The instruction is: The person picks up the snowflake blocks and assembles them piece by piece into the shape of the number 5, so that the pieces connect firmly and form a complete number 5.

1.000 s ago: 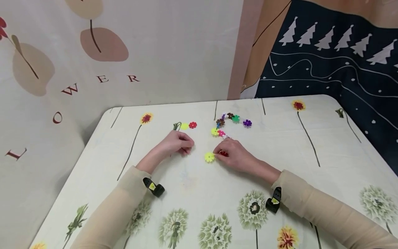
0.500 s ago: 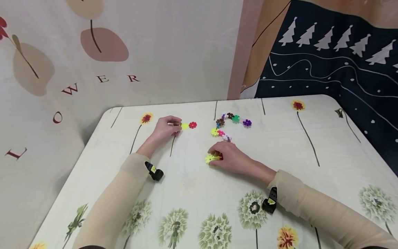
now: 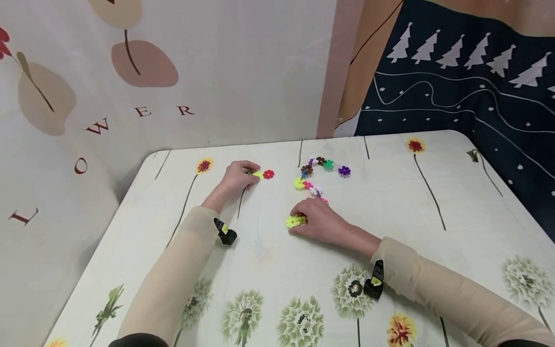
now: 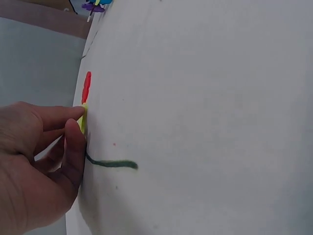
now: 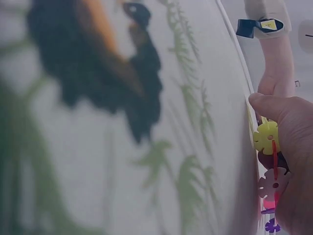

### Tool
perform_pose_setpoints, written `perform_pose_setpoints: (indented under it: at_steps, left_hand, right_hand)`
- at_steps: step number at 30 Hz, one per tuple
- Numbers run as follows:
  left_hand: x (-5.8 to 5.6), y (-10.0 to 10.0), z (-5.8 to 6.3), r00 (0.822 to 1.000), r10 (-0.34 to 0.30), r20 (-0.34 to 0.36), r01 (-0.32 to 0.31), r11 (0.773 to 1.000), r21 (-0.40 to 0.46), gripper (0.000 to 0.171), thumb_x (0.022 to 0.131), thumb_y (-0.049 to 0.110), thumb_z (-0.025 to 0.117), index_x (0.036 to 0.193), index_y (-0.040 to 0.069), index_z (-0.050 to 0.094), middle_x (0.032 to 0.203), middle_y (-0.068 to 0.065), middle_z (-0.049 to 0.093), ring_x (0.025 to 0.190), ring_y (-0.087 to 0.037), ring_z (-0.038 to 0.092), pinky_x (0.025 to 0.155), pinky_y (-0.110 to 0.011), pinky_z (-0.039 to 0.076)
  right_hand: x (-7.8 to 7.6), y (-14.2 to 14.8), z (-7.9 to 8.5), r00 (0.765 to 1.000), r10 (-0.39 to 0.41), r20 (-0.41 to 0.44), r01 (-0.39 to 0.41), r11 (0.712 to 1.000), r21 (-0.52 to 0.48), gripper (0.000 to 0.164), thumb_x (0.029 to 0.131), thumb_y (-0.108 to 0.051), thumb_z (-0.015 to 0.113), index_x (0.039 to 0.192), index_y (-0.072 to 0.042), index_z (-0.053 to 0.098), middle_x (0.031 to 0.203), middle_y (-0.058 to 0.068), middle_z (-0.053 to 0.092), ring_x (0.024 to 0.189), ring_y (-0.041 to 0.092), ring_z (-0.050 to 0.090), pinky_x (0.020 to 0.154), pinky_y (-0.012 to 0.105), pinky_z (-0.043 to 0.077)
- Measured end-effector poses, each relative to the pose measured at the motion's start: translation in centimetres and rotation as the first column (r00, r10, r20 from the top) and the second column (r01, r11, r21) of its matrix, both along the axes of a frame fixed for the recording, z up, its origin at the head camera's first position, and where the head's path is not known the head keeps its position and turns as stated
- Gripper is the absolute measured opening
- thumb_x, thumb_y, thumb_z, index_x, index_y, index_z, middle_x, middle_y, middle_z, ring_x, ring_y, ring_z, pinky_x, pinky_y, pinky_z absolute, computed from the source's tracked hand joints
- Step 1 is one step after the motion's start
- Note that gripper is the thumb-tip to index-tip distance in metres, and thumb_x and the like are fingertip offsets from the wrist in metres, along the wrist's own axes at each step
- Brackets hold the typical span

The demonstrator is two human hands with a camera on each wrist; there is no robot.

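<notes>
My left hand (image 3: 236, 177) is at the far side of the table, pinching a small yellow flower-shaped plastic disc (image 3: 258, 174) between thumb and fingers. Right beside that piece lies a red disc (image 3: 269, 174), seen edge-on as a red strip (image 4: 86, 87) in the left wrist view. My right hand (image 3: 323, 220) grips the near end of a chain of interlocked discs (image 3: 328, 165), its thumb and fingers around a yellow disc (image 3: 295, 221). A pale disc (image 5: 272, 185) and a red edge-on one (image 5: 275, 159) show by the right palm; the hand hides part of this end.
The chain bends in a loose S away from the right hand, ending in a purple disc (image 3: 344, 171). A white flower-printed cloth (image 3: 264, 260) covers the table. Printed curtains (image 3: 256, 72) hang behind its far edge.
My left hand has moved away from me and left, onto the loose yellow disc. The right hand has shifted slightly left, its fingers now around the chain's yellow end.
</notes>
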State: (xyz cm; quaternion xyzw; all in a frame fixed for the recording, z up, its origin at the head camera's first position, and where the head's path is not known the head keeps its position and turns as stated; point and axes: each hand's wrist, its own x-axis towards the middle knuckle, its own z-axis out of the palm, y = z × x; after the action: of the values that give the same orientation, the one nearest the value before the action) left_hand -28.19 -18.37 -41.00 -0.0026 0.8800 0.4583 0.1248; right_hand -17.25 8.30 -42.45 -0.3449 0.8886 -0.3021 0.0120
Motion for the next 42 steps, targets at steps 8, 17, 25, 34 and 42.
perform_pose_setpoints:
  at_steps: [8,17,25,34,42]
  left_hand:
    - [0.6,-0.5,0.2,0.996,-0.084,0.008,0.084,0.995,-0.048,0.029,0.095,0.007,0.074,0.123,0.003,0.070,0.113,-0.014,0.063,0.089,-0.023,0.054,0.072,-0.026,0.048]
    - [2.5,-1.3,0.1,0.985,-0.174,0.005,0.174,0.984,-0.027,0.023,0.094,0.005,0.073,0.116,0.003,0.068,0.102,-0.011,0.060,0.087,-0.024,0.053,0.068,-0.027,0.048]
    - [4.4,-1.2,0.2,0.972,-0.235,0.029,0.234,0.972,0.032,0.017,0.093,0.006,0.075,0.108,0.002,0.072,0.093,-0.010,0.063,0.078,-0.021,0.057,0.065,-0.024,0.050]
    - [5.8,-0.5,0.3,0.934,-0.356,0.040,0.350,0.930,0.110,0.011,0.091,0.003,0.076,0.100,-0.001,0.072,0.083,-0.007,0.068,0.073,-0.018,0.061,0.067,-0.027,0.055]
    - [6.7,0.8,0.6,0.894,-0.446,0.025,0.433,0.878,0.205,0.012,0.091,0.000,0.074,0.102,-0.004,0.072,0.084,-0.009,0.071,0.075,-0.019,0.065,0.073,-0.031,0.059]
  right_hand:
    - [0.1,0.2,0.1,1.000,0.018,-0.002,-0.018,0.999,-0.044,0.030,0.084,-0.023,0.087,0.104,-0.005,0.075,0.094,0.001,0.071,0.087,0.016,0.061,0.086,0.039,0.049]
    - [0.1,0.4,-0.1,0.999,0.042,0.015,-0.041,0.998,-0.045,0.028,0.085,-0.023,0.085,0.106,-0.008,0.075,0.097,-0.001,0.070,0.090,0.016,0.061,0.089,0.040,0.048]
    - [0.1,0.8,-0.1,0.998,0.034,0.049,-0.030,0.996,-0.085,0.031,0.084,-0.024,0.087,0.108,-0.007,0.076,0.098,-0.001,0.071,0.091,0.015,0.062,0.087,0.038,0.049]
    - [-0.2,1.2,-0.3,0.997,0.071,0.012,-0.069,0.989,-0.129,0.032,0.083,-0.023,0.089,0.107,-0.006,0.076,0.095,-0.002,0.070,0.086,0.011,0.061,0.079,0.033,0.051]
    - [-0.3,1.2,-0.3,0.996,0.083,0.039,-0.075,0.983,-0.166,0.031,0.082,-0.021,0.089,0.105,-0.005,0.076,0.093,-0.001,0.070,0.083,0.011,0.060,0.075,0.030,0.051]
